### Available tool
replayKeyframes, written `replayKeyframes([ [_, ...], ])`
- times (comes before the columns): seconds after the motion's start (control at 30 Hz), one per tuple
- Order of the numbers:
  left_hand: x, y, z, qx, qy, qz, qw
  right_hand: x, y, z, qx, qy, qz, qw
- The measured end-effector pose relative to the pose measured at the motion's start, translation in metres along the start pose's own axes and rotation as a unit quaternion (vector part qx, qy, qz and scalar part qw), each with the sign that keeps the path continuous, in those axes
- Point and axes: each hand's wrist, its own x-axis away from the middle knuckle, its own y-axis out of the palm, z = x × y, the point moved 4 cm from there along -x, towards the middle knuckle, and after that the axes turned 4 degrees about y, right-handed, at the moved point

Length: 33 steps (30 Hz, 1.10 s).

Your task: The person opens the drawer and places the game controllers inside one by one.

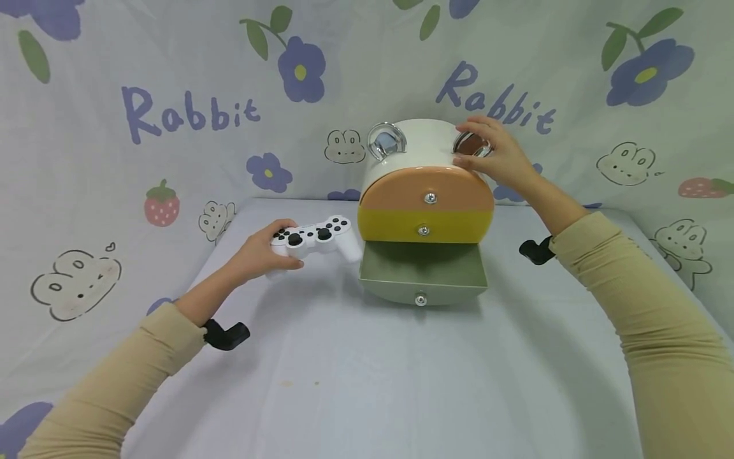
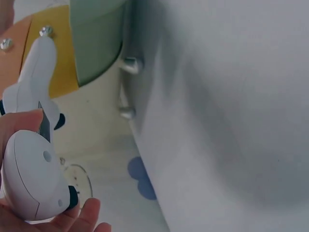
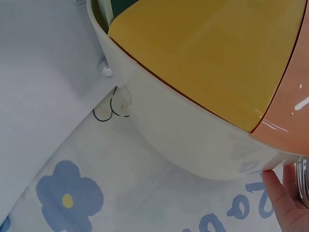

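A white game controller (image 1: 312, 234) with black buttons and sticks is gripped at its left end by my left hand (image 1: 260, 252), held beside the drawer box's left side. The white-shelled drawer box (image 1: 424, 137) has an orange drawer (image 1: 395, 191), a yellow drawer (image 1: 390, 226) and a green drawer (image 1: 424, 290). Only the green bottom drawer is pulled out, and its visible inside is bare. On top of the box, my right hand (image 1: 501, 156) grips the right round chrome-rimmed piece (image 1: 473, 145). In the right wrist view, the fingers (image 3: 277, 191) lie against the white shell.
A matching chrome-rimmed piece (image 1: 387, 141) sits on the box's top left. The box stands on short metal feet (image 2: 131, 65) on a white-covered table (image 1: 367, 382). Behind it hangs a cloth (image 1: 201, 57) printed with rabbits and flowers.
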Motion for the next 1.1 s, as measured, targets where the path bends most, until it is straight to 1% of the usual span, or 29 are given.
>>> replayKeyframes([
  [0.2,-0.002,0.01,0.022,0.006,0.028,-0.009,0.9996,0.0,0.0,0.0,0.007,-0.002,0.004,1.0],
  [0.5,-0.007,0.025,0.044,0.011,0.044,-0.038,0.9982,-0.002,0.001,0.001,0.014,-0.016,0.006,1.0],
  [0.73,-0.015,0.037,0.063,0.007,0.053,-0.066,0.9964,-0.003,0.0,0.002,0.015,-0.011,0.008,1.0],
  [0.87,-0.019,0.044,0.072,0.003,0.051,-0.08,0.9955,-0.002,0.0,0.003,0.018,-0.004,0.006,1.0],
  [1.1,-0.027,0.053,0.085,-0.03,0.025,-0.1,0.9942,-0.003,0.001,0.003,0.018,0.001,0.004,1.0],
])
